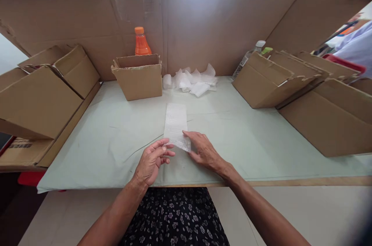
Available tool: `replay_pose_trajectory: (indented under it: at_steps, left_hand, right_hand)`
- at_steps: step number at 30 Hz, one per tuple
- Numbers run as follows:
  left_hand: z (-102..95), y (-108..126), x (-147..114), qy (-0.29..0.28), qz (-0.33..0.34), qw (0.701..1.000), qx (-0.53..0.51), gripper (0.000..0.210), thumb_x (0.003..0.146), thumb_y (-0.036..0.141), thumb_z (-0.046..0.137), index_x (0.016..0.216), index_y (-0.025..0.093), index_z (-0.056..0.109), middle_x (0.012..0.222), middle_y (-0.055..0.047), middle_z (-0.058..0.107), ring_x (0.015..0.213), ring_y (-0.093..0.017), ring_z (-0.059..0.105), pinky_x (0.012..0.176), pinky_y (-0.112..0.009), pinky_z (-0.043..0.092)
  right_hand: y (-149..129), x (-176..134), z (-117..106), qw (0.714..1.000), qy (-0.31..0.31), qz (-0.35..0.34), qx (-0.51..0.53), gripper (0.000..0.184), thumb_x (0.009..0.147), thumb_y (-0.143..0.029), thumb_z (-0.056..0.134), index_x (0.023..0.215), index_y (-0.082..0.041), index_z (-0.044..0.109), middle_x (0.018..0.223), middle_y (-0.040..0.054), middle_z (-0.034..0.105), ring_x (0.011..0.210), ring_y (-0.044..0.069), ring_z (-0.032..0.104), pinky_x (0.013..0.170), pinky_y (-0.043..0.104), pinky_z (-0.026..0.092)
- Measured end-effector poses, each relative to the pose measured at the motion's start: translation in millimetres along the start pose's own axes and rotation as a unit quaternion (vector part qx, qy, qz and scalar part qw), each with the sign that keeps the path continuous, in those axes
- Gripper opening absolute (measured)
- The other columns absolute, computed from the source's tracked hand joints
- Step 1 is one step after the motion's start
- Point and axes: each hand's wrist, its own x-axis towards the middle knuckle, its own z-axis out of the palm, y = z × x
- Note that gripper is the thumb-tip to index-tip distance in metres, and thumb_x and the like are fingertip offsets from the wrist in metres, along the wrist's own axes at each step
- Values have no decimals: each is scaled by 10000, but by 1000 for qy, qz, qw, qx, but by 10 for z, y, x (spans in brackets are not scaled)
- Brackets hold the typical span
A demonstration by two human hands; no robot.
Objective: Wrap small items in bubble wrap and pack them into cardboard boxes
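Note:
A flat white strip of bubble wrap (176, 120) lies lengthwise on the cloth-covered table in front of me, its near end slightly raised. My left hand (153, 159) pinches the near left corner between thumb and forefinger, while the other fingers curl loosely below. On the opposite side, my right hand (205, 151) grips the near right edge, with its fingertips on the strip and the thumb by the corner. Beyond the strip rests a loose heap of crumpled white bubble wrap pieces (193, 81).
An open cardboard box (142, 83) stands at the back, an orange bottle (141, 43) behind it. More open boxes tilt at the left (40, 102) and right (331, 118). A clear bottle (247, 59) leans at the back right. A tall cardboard panel (217, 25) walls the rear.

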Motion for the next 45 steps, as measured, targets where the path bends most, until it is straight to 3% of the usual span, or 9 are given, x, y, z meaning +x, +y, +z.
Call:
replay_pose_trajectory:
  at_steps: [4, 8, 12, 20, 23, 28, 33, 39, 45]
  left_hand:
    - [1, 54, -131, -11, 76, 997, 24, 749, 738, 350, 790, 1386, 140, 479, 1121, -147, 713, 787, -169, 687, 623, -253, 482]
    - [-113, -58, -121, 27, 175, 967, 181, 608, 799, 314, 719, 1366, 196, 534, 1142, -101, 679, 854, -164, 660, 713, -272, 510]
    - [-268, -162, -90, 17, 276, 881, 384, 355, 858, 218, 605, 1205, 230, 678, 1214, -98, 658, 999, -213, 645, 840, -342, 535]
    - [-310, -2, 362, -102, 376, 685, 616, 554, 816, 43, 509, 1320, 230, 638, 1382, -118, 623, 1367, -324, 476, 1141, -529, 364]
    - [-318, 51, 539, -143, 326, 693, 627, 450, 850, 83, 487, 1220, 226, 699, 1069, -109, 734, 1073, -300, 628, 994, -490, 463]
    - [-302, 93, 686, -125, 265, 778, 556, 364, 855, 206, 598, 1196, 261, 710, 962, -65, 742, 846, -237, 638, 880, -395, 509]
    - [-263, 116, 704, -79, 307, 721, 616, 399, 860, 207, 570, 1245, 213, 676, 1162, -127, 663, 1042, -284, 616, 927, -435, 507]
    - [-276, 111, 488, -175, 322, 712, 599, 420, 879, 204, 590, 1292, 262, 644, 1062, -85, 709, 1012, -274, 609, 957, -459, 458]
    - [-180, 70, 714, -72, 295, 696, 651, 400, 875, 220, 577, 1267, 193, 650, 1019, -112, 689, 955, -286, 599, 896, -450, 448]
  right_hand:
    - [-114, 198, 89, 993, 71, 88, 21, 418, 902, -171, 498, 1300, -235, 611, 1012, 69, 745, 945, 236, 673, 907, 414, 507]
    - [-47, 334, 112, 982, 83, 160, -58, 515, 861, -231, 586, 1370, -161, 563, 1155, 150, 722, 1068, 326, 643, 933, 501, 477]
    - [-71, 165, 53, 981, 128, 111, -99, 556, 898, -288, 591, 1434, -173, 503, 1424, 193, 583, 1283, 351, 550, 1011, 527, 436]
    - [-292, 96, 177, 998, 9, 26, -60, 324, 909, -216, 589, 1225, -190, 660, 1194, 136, 730, 1124, 299, 650, 946, 482, 475]
    - [-253, 103, 208, 998, 7, 65, -19, 266, 940, -159, 520, 1130, -210, 700, 1003, 83, 775, 938, 245, 696, 876, 433, 501]
    - [-246, -46, 83, 993, 82, 75, -45, 320, 968, -260, 542, 1275, -234, 627, 1242, 120, 696, 1097, 268, 654, 897, 439, 501]
    - [-267, 31, 85, 993, 4, -9, -120, 271, 939, -160, 553, 1182, -191, 671, 1228, 136, 697, 1118, 302, 615, 894, 457, 467]
    - [-174, 86, 18, 998, -40, 55, -5, 268, 991, -195, 484, 1155, -239, 691, 990, 56, 762, 896, 230, 661, 819, 401, 479]
    - [-215, 55, -37, 993, 29, 45, -103, 299, 975, -270, 541, 1246, -198, 643, 1297, 160, 655, 1119, 303, 614, 889, 457, 473]
